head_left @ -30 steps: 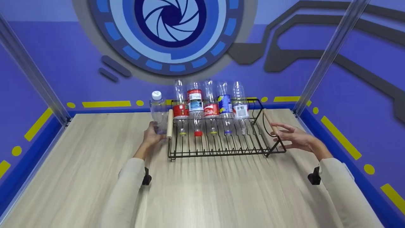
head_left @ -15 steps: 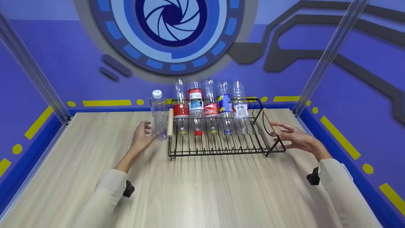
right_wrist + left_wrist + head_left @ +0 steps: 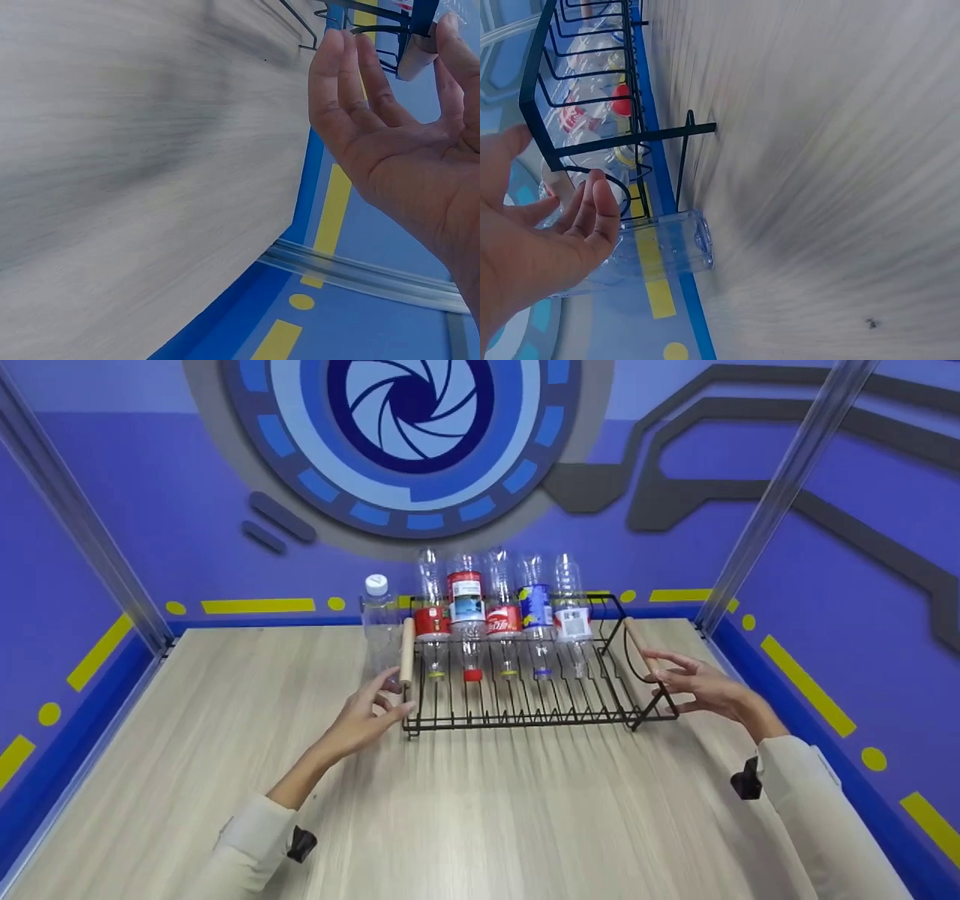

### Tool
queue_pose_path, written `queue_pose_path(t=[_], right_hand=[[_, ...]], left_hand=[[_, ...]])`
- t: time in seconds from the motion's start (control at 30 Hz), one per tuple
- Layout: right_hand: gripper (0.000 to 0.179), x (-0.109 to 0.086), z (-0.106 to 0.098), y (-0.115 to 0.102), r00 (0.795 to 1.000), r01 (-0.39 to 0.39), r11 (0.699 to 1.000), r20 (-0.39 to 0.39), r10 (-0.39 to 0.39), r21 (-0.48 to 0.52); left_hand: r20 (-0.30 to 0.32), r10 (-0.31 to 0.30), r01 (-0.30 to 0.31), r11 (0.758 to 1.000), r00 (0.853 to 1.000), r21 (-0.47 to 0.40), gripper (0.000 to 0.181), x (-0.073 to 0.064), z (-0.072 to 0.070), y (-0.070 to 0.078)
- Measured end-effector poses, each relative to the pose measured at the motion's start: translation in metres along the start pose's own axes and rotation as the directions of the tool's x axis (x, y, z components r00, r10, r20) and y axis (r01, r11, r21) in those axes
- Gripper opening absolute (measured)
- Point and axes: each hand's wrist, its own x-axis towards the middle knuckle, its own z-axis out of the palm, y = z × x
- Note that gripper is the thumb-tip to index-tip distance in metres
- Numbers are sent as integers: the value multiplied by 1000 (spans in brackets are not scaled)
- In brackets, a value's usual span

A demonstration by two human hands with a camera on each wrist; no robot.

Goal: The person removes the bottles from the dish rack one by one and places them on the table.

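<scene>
A black wire dish rack with wooden handles stands on the table. Several clear plastic bottles lean cap-down in a row along its back, among them one with a red label and one with a blue label. My left hand has its thumb and curled fingers around the rack's left end, below the wooden handle. At the opposite end my right hand holds the frame beside the right handle between thumb and fingers. A clear white-capped bottle stands upright just left of the rack, partly behind my left fingers.
The light wood table ends at a blue and purple printed wall close behind the rack. Side walls rise left and right, joined by metal corner posts.
My left hand let go of the upright bottle, drew back left, then moved right to the rack's left end. My right hand stays at the right end, and the rack has not moved.
</scene>
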Motion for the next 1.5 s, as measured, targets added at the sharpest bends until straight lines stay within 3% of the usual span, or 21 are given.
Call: queue_pose_path(t=[0.13,0.23,0.37,0.57,0.73,0.93,1.1,1.33,1.5], right_hand=[[60,5,6,-4,1000,24,999,-14,-25,-38],[60,7,10,-11,998,44,991,-29,-48,-128],[61,9,10,-27,997,43,963,-47,-57,-266],[78,12,6,-52,992,19,947,-115,-59,-321],[76,14,2,-76,979,3,927,-187,-79,-376],[72,26,9,-102,977,31,934,-184,-103,-356],[66,40,26,-111,980,50,937,-163,-112,-347],[64,69,50,-116,988,26,947,-137,-73,-321],[67,86,61,-122,985,-20,943,-166,-37,-333]], left_hand=[[27,-27,27,1000,999,1,82,-6,-3,-3],[39,-44,43,999,998,5,85,-9,-5,-6],[51,-23,23,1000,998,-3,81,-11,-6,-9],[66,-14,15,1000,998,-24,74,-14,-2,-11],[116,-47,54,997,992,-61,74,-15,-1,-11],[145,-65,78,993,987,-91,73,-13,0,-7],[154,-62,79,991,986,-105,73,-11,3,-5],[158,-68,88,988,985,-124,73,-9,5,-9],[160,-66,90,985,985,-148,73,-9,6,-10]])
